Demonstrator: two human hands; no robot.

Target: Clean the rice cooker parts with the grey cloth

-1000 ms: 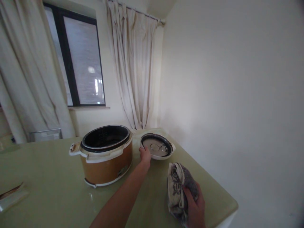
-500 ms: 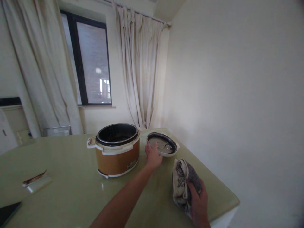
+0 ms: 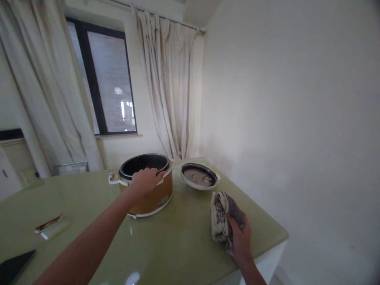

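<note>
A rice cooker (image 3: 160, 196) with an orange-brown body and white trim stands on the table without its lid on. Its dark inner pot (image 3: 142, 160) shows from above. My left hand (image 3: 145, 181) is over the near rim of the cooker, thumb stretched to the right and the other fingertips partly hidden; it holds nothing that I can see. To the right of the cooker lies the round lid (image 3: 197, 177), its inner side facing up. My right hand (image 3: 240, 233) is closed around a folded grey and cream patterned cloth (image 3: 221, 217), held near the table's right edge.
The green tabletop (image 3: 166, 241) ends at a corner on the right, beside a bare wall (image 3: 282, 118). A small clear packet (image 3: 53, 228) lies at the left, with a dark flat object (image 3: 18, 265) nearer me. Curtains (image 3: 166, 79) and a window (image 3: 109, 79) are behind.
My left hand has moved off the lid and leftward to the rice cooker's rim. The right hand still holds the cloth. The whole view has shifted slightly.
</note>
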